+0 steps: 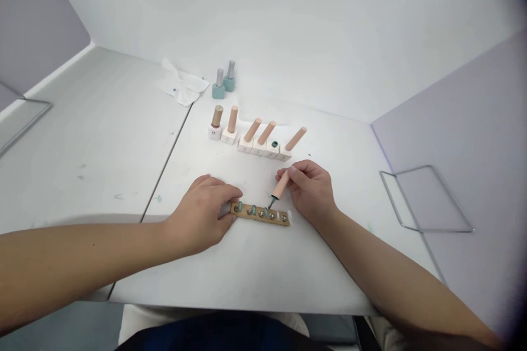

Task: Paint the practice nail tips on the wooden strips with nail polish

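My right hand (308,189) grips a polish brush (280,185) at the strip (258,214).
My left fingers (229,193) touch its end; grip unclear from here.

Bright, even white light washes over the table (255,269), palest near its middle, with only soft shadows under the left hand (200,216) and right hand (308,189). Wide-angle distortion bends the edges, and dark blurred vignetting shades the right corners beyond the table.

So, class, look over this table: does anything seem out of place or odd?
One white bottle in the row stands open, neck showing green, while its neighbours are capped; the right hand holds a peach brush cap. A crumpled tissue behind has a blue speck.
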### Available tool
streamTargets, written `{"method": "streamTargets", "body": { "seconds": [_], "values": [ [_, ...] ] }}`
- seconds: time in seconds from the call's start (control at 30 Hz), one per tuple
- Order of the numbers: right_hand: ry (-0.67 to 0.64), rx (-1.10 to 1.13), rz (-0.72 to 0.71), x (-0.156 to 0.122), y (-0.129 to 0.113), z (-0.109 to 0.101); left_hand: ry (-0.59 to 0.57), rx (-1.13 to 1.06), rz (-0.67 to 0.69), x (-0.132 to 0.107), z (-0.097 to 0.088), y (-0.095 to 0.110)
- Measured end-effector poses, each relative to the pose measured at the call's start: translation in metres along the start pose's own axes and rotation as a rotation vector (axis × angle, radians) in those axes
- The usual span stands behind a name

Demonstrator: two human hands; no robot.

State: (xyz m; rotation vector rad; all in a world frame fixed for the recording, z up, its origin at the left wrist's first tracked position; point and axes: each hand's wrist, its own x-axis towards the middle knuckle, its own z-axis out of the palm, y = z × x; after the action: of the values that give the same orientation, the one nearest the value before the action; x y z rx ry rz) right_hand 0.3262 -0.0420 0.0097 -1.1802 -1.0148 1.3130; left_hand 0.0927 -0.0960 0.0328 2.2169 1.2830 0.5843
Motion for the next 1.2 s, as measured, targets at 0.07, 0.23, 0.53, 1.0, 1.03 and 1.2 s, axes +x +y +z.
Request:
{"method": "streamTargets", "body": {
  "seconds": [0.07,0.23,0.53,1.0,1.03,1.2],
  "values": [
    [0.0,0.004,0.001,-0.001,-0.001,0.0,-0.005,0.008,0.002,0.001,-0.001,0.0],
    [-0.04,-0.021,-0.008,-0.002,-0.004,-0.001,-0.002,0.01,0.0,0.002,0.0,0.0],
    [-0.069,-0.15,-0.053,-0.001,0.001,-0.004,0.068,0.003,0.0,0.002,0.007,-0.005],
    [-0.009,-0.18,-0.064,0.002,0.007,-0.007,0.085,0.001,-0.005,0.003,0.009,-0.005],
    [-0.004,-0.177,-0.063,0.003,0.008,-0.007,0.085,0.002,-0.012,0.002,0.009,-0.004],
    [0.023,-0.147,-0.064,0.004,0.009,-0.006,0.1,0.004,-0.02,0.002,0.008,-0.003]
  ]
}}
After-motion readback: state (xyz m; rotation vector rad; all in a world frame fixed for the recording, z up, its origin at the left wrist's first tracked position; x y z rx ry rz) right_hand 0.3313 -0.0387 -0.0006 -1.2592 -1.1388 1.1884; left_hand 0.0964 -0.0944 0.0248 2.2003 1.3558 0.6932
